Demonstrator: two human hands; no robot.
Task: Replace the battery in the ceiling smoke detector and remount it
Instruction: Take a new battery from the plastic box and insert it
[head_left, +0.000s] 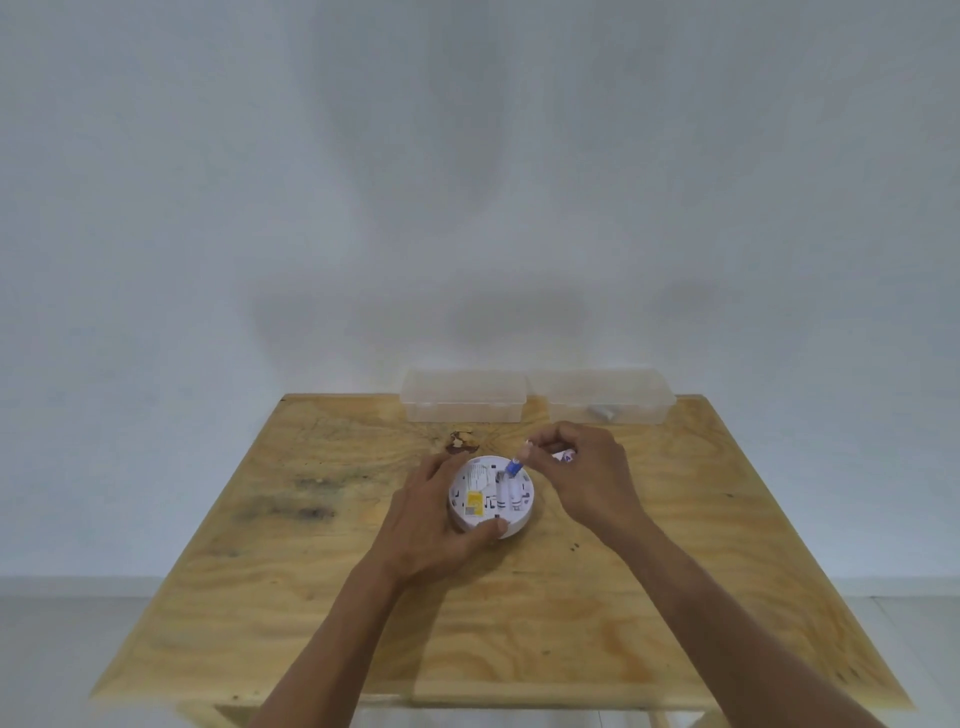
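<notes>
The white smoke detector (491, 496) lies back-up near the middle of the plywood bench (311, 597), its label text too small to read. The left hand (434, 525) is clamped around its rim. The right hand (582, 473) pinches a blue-tipped battery (513, 467), tilted over the compartment; its fingers hide most of it. Two clear plastic boxes (462, 397) sit at the far edge.

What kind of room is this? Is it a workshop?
Probably a plain indoor room set up as a work spot, not clearly a workshop. There is a bare plywood table, a blank pale wall behind it, and two clear plastic boxes at the table's far edge.
</notes>
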